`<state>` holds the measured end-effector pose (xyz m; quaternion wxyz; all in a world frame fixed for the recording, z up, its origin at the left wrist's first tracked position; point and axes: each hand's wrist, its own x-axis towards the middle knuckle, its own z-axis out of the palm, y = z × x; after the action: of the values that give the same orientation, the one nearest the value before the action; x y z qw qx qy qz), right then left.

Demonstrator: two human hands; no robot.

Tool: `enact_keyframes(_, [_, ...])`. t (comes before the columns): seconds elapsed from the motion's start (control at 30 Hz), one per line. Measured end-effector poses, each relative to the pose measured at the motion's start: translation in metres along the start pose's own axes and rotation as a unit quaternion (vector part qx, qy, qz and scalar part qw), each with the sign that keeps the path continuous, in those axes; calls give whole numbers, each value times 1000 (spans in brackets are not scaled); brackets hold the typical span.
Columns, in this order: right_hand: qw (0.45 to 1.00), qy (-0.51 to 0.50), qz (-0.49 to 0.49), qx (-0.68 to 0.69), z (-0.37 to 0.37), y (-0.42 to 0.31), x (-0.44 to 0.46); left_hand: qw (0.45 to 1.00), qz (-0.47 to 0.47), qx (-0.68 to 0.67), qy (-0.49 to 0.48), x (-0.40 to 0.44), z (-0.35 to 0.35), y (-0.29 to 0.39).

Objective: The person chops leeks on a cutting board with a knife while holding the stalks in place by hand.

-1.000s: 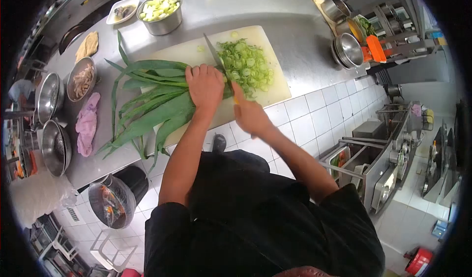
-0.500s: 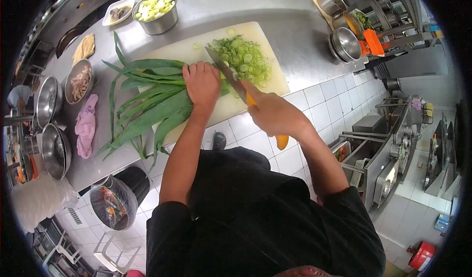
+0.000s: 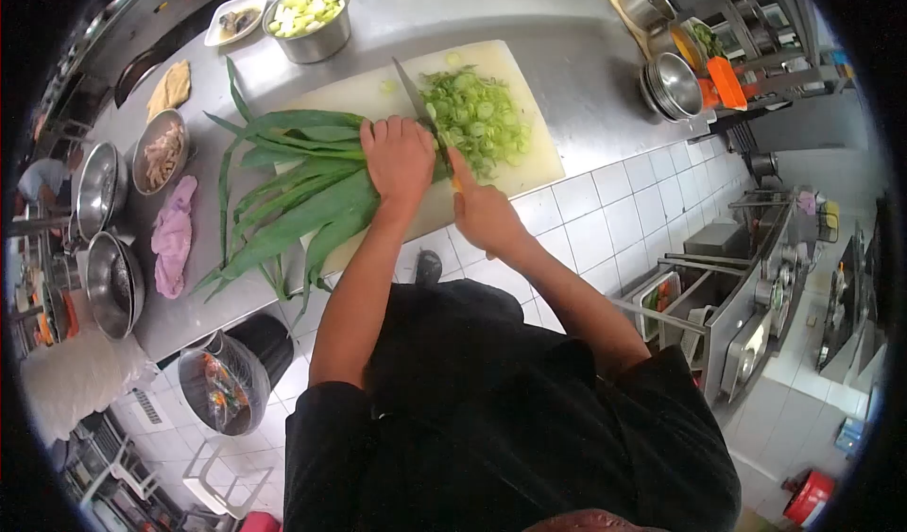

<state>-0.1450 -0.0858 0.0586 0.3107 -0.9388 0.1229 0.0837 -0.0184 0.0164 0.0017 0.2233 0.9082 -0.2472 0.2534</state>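
Observation:
Long green leek leaves (image 3: pixel 312 192) lie across the left part of a pale cutting board (image 3: pixel 540 145). My left hand (image 3: pixel 399 159) is closed over their right end, fingers bent and pressed down on the bundle. Just right of those fingers stands the blade of a knife (image 3: pixel 410 88), its tip toward the far side of the board. My right hand (image 3: pixel 484 213) grips its orange handle, mostly hidden by the fingers. Thin green slices (image 3: pixel 480 121) are heaped on the board right of the blade.
Beyond the board are a metal pot of pale chopped pieces (image 3: pixel 331 36) and a white dish (image 3: pixel 236 18). A bowl of meat strips (image 3: pixel 161 151), pink cloth (image 3: pixel 173 239) and metal bowls (image 3: pixel 102 190) lie left. Stacked bowls (image 3: pixel 675 88) stand right; a lined bin (image 3: pixel 224 390) is below.
Half a second ago my right hand was nearer me, with the knife drawn back and turned. It has moved away from me and left, bringing the blade beside my left fingers. My left hand still presses the leaves.

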Motion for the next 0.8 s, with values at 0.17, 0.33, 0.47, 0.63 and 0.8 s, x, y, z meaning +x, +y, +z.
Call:
enact_keyframes(0.17, [999,-28,16,41,-12,-1,1,1000,0,-8,-20,11,-7,-6])
enact_keyframes(0.33, [995,-88,55,9,-53,-25,1,999,25,26,-31,16,-7,-18])
enact_keyframes(0.47, [994,-98,34,-19,-92,-52,-10,999,42,19,-12,9,-6,-18])
enact_keyframes(0.63, [985,-144,90,-41,-114,-84,-21,999,34,7,-23,9,-4,-19])
enact_keyframes(0.8, [985,-147,81,-35,-114,-83,-33,999,33,-3,-9,9,-2,-19])
